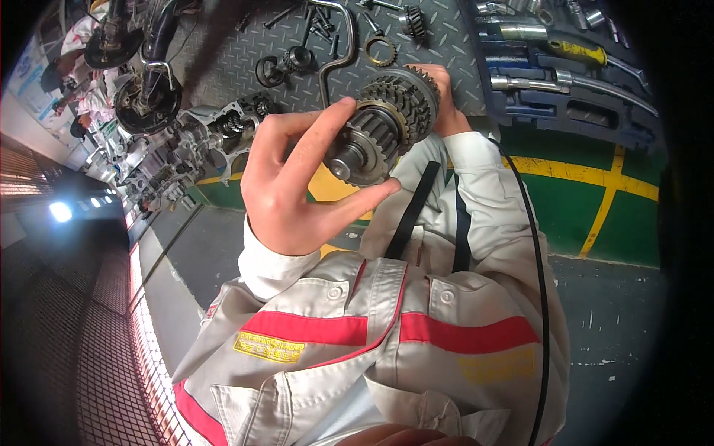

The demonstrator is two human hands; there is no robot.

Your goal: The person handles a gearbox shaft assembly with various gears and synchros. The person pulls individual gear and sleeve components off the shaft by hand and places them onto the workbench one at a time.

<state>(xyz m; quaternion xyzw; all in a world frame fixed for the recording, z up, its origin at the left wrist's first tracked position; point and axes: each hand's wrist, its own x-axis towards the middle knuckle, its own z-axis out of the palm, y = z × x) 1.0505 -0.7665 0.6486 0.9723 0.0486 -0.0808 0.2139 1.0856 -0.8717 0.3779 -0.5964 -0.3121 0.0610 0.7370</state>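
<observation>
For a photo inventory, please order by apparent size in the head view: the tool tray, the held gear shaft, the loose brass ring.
Largest to smallest:
1. Tool tray
2. Held gear shaft
3. Loose brass ring

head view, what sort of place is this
Most likely a mechanical workshop, perhaps for vehicle gearboxes: there's a geared shaft being handled, an open metal casing to the left, and a dark blue tool tray at upper right.

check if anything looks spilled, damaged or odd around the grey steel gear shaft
Nothing looks clearly spilled or damaged. Slightly untidy: slim dark metal bolts lie loose at mixed angles on the grey diamond-patterned metal surface beyond the gear shaft, rather than sorted.
</observation>
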